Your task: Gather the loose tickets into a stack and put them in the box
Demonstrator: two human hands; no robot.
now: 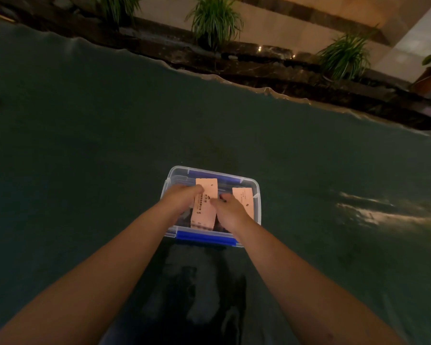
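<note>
Now both hands, left hand (pixel 182 199) and right hand (pixel 230 210), pinch one pink ticket (pixel 204 207) over the clear box (pixel 256 195), another ticket (pixel 244 199) lying inside.

Both bare forearms reach from the lower corners of the frame toward its centre, nearly meeting. The left hand (pixel 182 199) curls its fingers (pixel 198 188) downward, pinching. The right hand (pixel 230 207) lies knuckles up, fingertips bent inward toward the left.
</note>
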